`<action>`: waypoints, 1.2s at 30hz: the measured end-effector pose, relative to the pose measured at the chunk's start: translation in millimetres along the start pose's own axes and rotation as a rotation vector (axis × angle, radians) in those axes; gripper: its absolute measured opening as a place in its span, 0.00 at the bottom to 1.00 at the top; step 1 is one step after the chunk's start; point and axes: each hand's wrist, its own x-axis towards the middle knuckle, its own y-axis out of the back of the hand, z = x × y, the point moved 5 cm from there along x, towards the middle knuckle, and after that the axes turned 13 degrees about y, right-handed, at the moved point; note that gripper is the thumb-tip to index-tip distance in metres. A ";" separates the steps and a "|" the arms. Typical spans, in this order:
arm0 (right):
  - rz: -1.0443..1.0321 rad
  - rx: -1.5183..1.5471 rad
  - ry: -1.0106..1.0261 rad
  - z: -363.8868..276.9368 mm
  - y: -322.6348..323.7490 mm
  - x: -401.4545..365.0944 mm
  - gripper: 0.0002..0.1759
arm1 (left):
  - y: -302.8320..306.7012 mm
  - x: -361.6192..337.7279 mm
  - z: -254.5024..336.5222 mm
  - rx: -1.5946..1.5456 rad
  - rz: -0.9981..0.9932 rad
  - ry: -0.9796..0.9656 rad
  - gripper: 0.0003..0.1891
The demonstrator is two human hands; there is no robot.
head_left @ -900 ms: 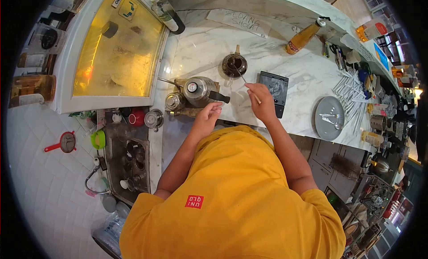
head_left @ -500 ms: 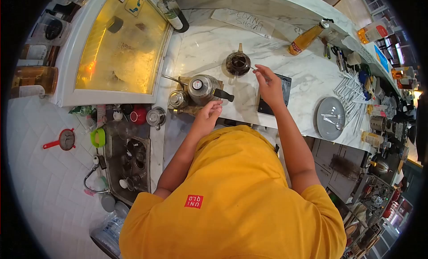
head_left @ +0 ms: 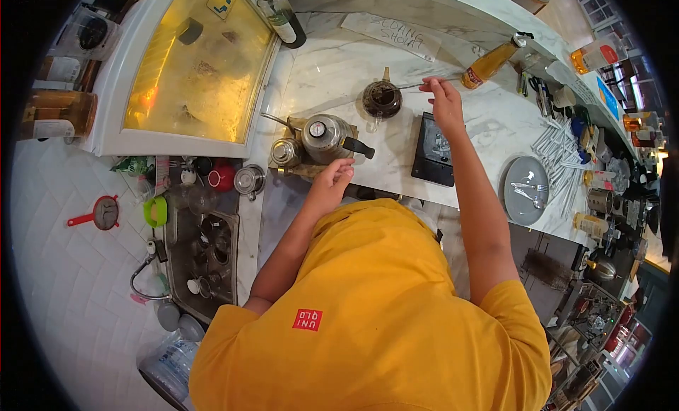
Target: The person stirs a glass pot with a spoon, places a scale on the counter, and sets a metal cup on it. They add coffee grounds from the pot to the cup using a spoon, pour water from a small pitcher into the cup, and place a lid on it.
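Note:
Between the thumb and fingers of my right hand (head_left: 444, 105) is the end of a long thin metal spoon (head_left: 411, 86). The spoon slants almost level, its far end at the open mouth of a glass teapot (head_left: 380, 107) full of dark leaves and liquid; its tip is hard to make out. My left hand (head_left: 331, 184) rests at the counter edge, fingers loosely bent and apart, holding nothing. Just beyond it stands a steel gooseneck kettle (head_left: 327, 136) with a black handle, close to the fingertips.
A black scale (head_left: 433, 153) lies right of the teapot. Further right are a grey plate (head_left: 525, 199) with cutlery and a pile of wrapped straws (head_left: 559, 153). An orange bottle (head_left: 489, 63) and a dark bottle (head_left: 283, 22) stand at the back. A sink (head_left: 212, 262) is lower left.
My right hand has moved up and right, drawing the spoon further out of the teapot, so more of its length shows. My left hand stays almost in place.

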 end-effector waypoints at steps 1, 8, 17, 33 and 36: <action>-0.026 0.002 0.015 1.2 -0.1 8.1 0.17 | -0.2 -0.4 0.1 0.000 0.002 0.003 0.18; -0.140 0.080 -0.147 4.7 -2.0 39.2 0.16 | 0.4 -3.3 2.1 -0.014 0.033 -0.002 0.18; -0.115 0.069 -0.213 16.6 -8.7 57.7 0.17 | -1.2 -12.3 6.7 -0.020 0.090 0.060 0.18; 0.021 0.159 -0.201 27.6 -8.5 -81.1 0.20 | 5.5 -14.9 -3.8 -0.049 0.152 0.050 0.18; -0.073 0.173 -0.201 22.1 -24.8 -132.1 0.16 | 5.1 -16.1 -12.8 -0.048 0.181 0.031 0.18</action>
